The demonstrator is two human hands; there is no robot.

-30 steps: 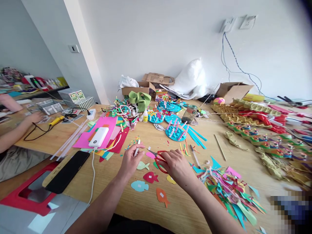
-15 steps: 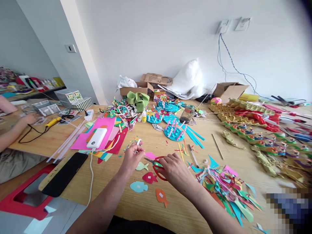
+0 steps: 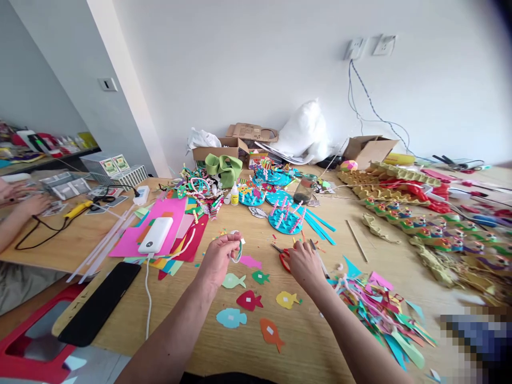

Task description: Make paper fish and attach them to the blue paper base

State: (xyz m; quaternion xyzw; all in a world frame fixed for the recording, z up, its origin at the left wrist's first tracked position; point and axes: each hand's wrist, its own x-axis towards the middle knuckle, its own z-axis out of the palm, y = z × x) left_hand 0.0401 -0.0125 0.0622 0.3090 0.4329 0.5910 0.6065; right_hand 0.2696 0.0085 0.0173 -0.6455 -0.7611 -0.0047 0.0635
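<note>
My left hand (image 3: 221, 257) is closed on a small roll of white tape (image 3: 236, 260), with a little white end sticking out by the fingertips. Low over the table, my right hand (image 3: 304, 261) has its fingers round the red-handled scissors (image 3: 285, 260), blades pointing left. Between and below my hands lie paper fish: pink (image 3: 251, 261), pale green (image 3: 233, 281), dark green (image 3: 261, 277), red (image 3: 248, 300), yellow (image 3: 287, 300), blue (image 3: 231, 318) and orange (image 3: 271, 334). Several bear a small white square.
Paper scraps (image 3: 380, 314) are heaped at the right, near a pen (image 3: 320, 258). A power bank (image 3: 156, 234) and phone (image 3: 100, 304) lie left. Behind stand a glue bottle (image 3: 234, 195) and blue discs with pink twisted posts (image 3: 286, 220). A co-worker's hands (image 3: 34, 205) are far left.
My right hand has moved right and away from my left hand with the scissors, lowering them toward the table. The yellow fish has come into full sight. The view has shifted slightly.
</note>
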